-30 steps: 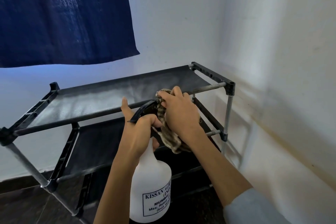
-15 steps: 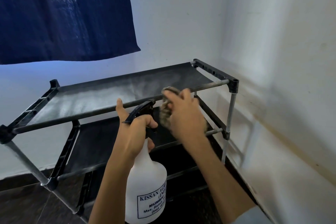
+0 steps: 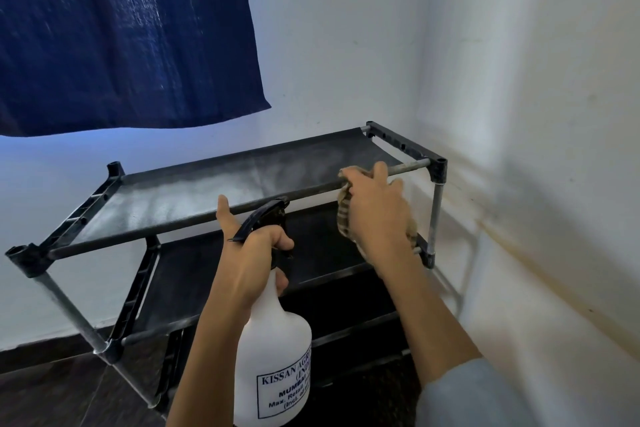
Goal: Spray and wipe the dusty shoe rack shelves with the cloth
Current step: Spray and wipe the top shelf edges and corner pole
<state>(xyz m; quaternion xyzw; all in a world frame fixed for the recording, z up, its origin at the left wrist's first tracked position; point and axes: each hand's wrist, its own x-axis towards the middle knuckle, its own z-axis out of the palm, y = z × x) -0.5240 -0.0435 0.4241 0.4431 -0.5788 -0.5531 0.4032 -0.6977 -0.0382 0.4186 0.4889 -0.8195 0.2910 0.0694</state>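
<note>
Shoe rack, black with metal tubes, is seen from the head camera standing in the corner of a room, against the white walls. Its top shelf is coated with pale dust across the left and middle, while the lower shelves appear darker.

A white spray bottle with a printed label is held upright in front of the rack by the left hand; the fingers are curled round the neck and the black trigger head, with the thumb raised beside the front tube of the top shelf.

A striped brownish cloth is bunched in the right hand, whose fingers are closed round it at the front tube near the rack's right end. The hand and cloth are blurred, so whether the cloth touches the tube cannot be told.

A dark blue curtain hangs on the wall above the rack's left part. A light sleeve is visible at the lower edge.
</note>
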